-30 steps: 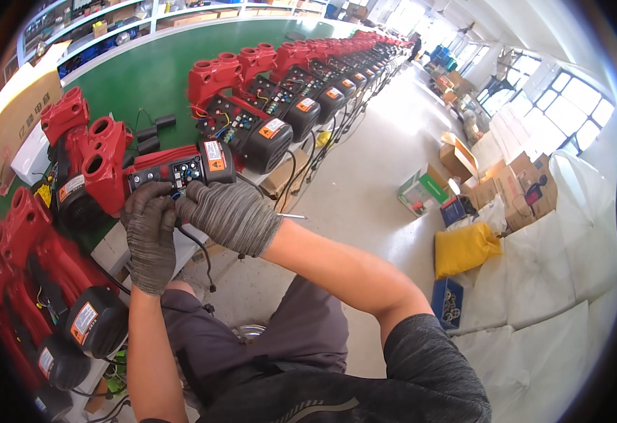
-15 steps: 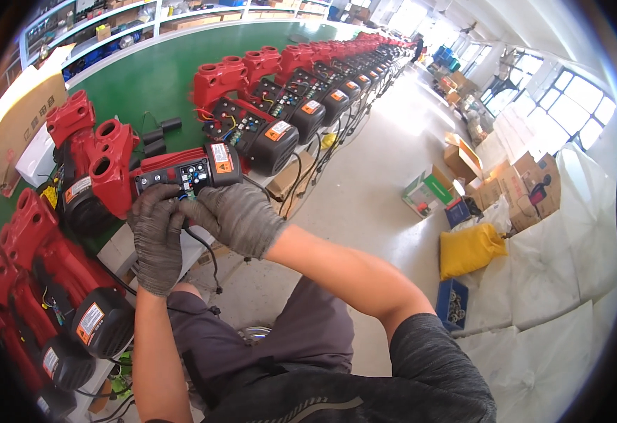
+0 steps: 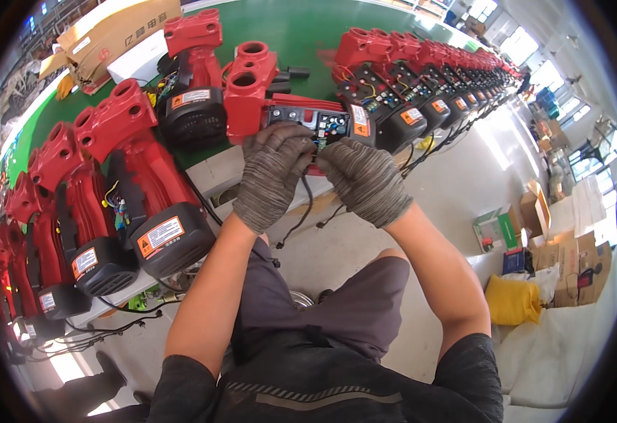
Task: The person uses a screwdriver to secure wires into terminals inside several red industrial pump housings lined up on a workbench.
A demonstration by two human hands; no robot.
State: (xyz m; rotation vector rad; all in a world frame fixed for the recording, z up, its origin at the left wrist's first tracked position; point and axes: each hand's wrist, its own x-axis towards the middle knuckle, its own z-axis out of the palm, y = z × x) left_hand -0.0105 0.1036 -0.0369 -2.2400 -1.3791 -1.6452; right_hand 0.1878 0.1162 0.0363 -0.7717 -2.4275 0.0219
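At the near edge of the long, smooth green workbench [image 3: 287, 32], toward twelve o'clock, the red-and-black metal pump unit [image 3: 305, 103] might shift under uneven pulling by the grey striped-gloved left hand [image 3: 272, 176] and right hand [image 3: 366, 180], straining the small multicoloured circuit board [image 3: 333, 125] and thin coloured wires [image 3: 320, 144]. The unit looks glossy and ribbed, its black rectangular wiring box [image 3: 294, 115] open. Fingers, at the board's eight and five o'clock, are curled narrow; what they pinch I cannot tell.
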